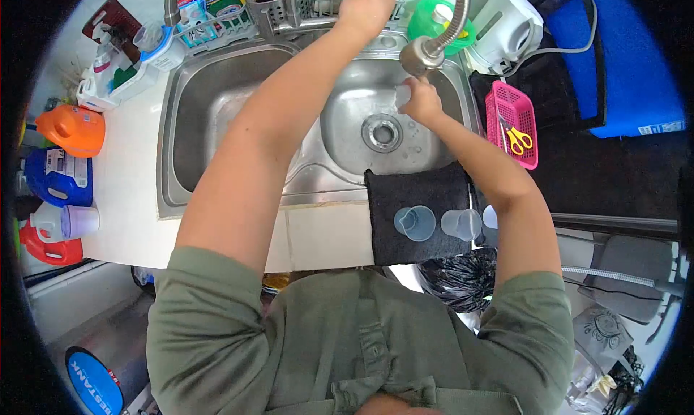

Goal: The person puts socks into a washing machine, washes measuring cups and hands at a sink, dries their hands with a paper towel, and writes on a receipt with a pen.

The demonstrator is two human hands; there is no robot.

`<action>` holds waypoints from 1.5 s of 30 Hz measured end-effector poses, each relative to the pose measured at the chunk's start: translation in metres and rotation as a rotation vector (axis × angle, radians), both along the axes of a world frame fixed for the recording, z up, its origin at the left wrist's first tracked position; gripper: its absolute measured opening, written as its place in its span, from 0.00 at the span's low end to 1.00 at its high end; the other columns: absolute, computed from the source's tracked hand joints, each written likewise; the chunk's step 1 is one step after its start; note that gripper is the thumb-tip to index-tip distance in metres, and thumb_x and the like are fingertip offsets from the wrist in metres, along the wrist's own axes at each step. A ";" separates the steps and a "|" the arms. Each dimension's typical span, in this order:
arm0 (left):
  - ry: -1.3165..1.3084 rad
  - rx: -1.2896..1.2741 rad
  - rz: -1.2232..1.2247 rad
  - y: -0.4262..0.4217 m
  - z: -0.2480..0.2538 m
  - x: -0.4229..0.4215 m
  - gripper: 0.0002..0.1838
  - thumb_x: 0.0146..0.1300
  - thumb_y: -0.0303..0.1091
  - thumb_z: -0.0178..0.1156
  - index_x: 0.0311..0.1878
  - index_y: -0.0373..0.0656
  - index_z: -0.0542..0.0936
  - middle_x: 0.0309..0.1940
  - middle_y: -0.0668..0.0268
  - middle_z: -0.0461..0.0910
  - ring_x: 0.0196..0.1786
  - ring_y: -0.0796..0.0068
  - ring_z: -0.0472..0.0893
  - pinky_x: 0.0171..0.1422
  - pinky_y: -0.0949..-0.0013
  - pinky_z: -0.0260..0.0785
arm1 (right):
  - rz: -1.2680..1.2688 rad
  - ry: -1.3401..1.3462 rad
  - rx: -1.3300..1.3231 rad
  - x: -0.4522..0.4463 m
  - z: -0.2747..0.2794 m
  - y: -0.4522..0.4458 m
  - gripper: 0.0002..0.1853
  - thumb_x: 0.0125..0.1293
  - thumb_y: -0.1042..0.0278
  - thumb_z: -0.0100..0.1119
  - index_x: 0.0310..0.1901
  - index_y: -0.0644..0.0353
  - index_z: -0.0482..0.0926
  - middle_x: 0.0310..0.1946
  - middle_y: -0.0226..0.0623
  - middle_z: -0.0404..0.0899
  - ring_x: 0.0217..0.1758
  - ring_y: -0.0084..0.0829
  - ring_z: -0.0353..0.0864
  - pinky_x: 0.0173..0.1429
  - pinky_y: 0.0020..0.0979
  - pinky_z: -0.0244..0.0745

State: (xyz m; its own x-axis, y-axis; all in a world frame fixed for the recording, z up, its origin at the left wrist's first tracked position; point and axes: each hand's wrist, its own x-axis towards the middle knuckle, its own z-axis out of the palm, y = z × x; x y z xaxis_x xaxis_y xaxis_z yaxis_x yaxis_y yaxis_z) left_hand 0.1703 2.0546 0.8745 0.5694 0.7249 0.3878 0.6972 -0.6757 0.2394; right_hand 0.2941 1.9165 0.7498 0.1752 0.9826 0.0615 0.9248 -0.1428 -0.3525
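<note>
My left hand (365, 14) reaches to the back rim of the sink (217, 126), its fingers closed; what they grip is hidden. Under the spray head of the faucet (421, 56), my right hand (423, 103) is closed around a small translucent cup (403, 95), over the right basin. Most of that cup is covered by my fingers and the faucet. On a black towel (405, 187) at the counter's front edge lie a clear plastic measuring cup (415, 223) and another clear cup (461, 225). A whitish cup (490, 217) shows partly beside my right forearm.
A pink basket (533, 111) with yellow scissors (518, 140) stands right of the sink. Behind are a green bowl (463, 43) and a white electric kettle (506, 32). Detergent bottles (69, 129) line the left counter. A utensil rack (271, 14) sits at the back.
</note>
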 end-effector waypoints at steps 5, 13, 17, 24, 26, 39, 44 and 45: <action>-0.125 0.191 0.057 -0.030 -0.020 -0.033 0.09 0.53 0.29 0.50 0.38 0.41 0.70 0.29 0.56 0.76 0.31 0.57 0.79 0.32 0.58 0.73 | -0.074 -0.154 -0.283 0.010 -0.039 0.019 0.36 0.32 0.64 0.74 0.48 0.56 0.67 0.48 0.47 0.68 0.52 0.47 0.70 0.52 0.41 0.69; -0.036 -0.049 -0.097 -0.071 -0.063 -0.097 0.16 0.51 0.35 0.56 0.43 0.45 0.69 0.31 0.56 0.75 0.33 0.53 0.77 0.35 0.55 0.69 | -0.057 -0.214 -0.361 0.006 -0.022 0.023 0.29 0.40 0.65 0.69 0.47 0.56 0.67 0.42 0.47 0.73 0.48 0.47 0.72 0.49 0.41 0.70; 0.028 -0.116 -0.117 -0.078 -0.069 -0.125 0.13 0.51 0.35 0.56 0.40 0.44 0.71 0.32 0.59 0.75 0.35 0.54 0.76 0.37 0.57 0.69 | -0.039 -0.290 -0.101 0.018 0.080 -0.024 0.09 0.51 0.66 0.51 0.30 0.58 0.78 0.31 0.46 0.78 0.37 0.45 0.78 0.41 0.44 0.73; -0.070 -0.074 -0.051 -0.078 -0.082 -0.178 0.14 0.50 0.35 0.57 0.41 0.44 0.75 0.41 0.58 0.75 0.36 0.57 0.77 0.41 0.63 0.69 | -0.401 -0.479 -0.341 0.101 0.130 -0.133 0.14 0.50 0.62 0.52 0.33 0.62 0.79 0.34 0.49 0.78 0.40 0.45 0.78 0.43 0.42 0.73; -0.008 -0.059 -0.055 -0.080 -0.081 -0.183 0.15 0.50 0.35 0.57 0.43 0.44 0.75 0.43 0.58 0.75 0.36 0.58 0.77 0.42 0.64 0.69 | -0.421 -0.357 -0.437 0.117 0.112 -0.145 0.17 0.50 0.58 0.54 0.35 0.62 0.79 0.35 0.49 0.78 0.41 0.45 0.78 0.45 0.41 0.73; 0.026 -0.269 0.058 -0.091 -0.069 -0.202 0.15 0.49 0.38 0.57 0.40 0.45 0.77 0.37 0.60 0.77 0.40 0.60 0.77 0.44 0.62 0.68 | -0.411 -0.430 -0.289 0.140 0.142 -0.138 0.17 0.47 0.57 0.58 0.30 0.66 0.79 0.28 0.52 0.77 0.34 0.45 0.79 0.38 0.40 0.73; 0.063 -0.331 0.095 -0.090 -0.078 -0.220 0.14 0.49 0.38 0.57 0.40 0.45 0.78 0.36 0.61 0.79 0.38 0.62 0.78 0.42 0.63 0.68 | -0.448 -0.364 -0.426 0.137 0.163 -0.137 0.15 0.46 0.61 0.58 0.31 0.66 0.78 0.30 0.51 0.77 0.37 0.45 0.78 0.40 0.39 0.72; 0.065 -0.344 0.108 -0.089 -0.079 -0.224 0.14 0.49 0.38 0.57 0.40 0.45 0.78 0.36 0.61 0.79 0.38 0.62 0.78 0.42 0.63 0.69 | -0.473 -0.378 -0.491 0.130 0.179 -0.138 0.16 0.47 0.62 0.58 0.35 0.65 0.78 0.37 0.52 0.77 0.44 0.47 0.76 0.46 0.40 0.72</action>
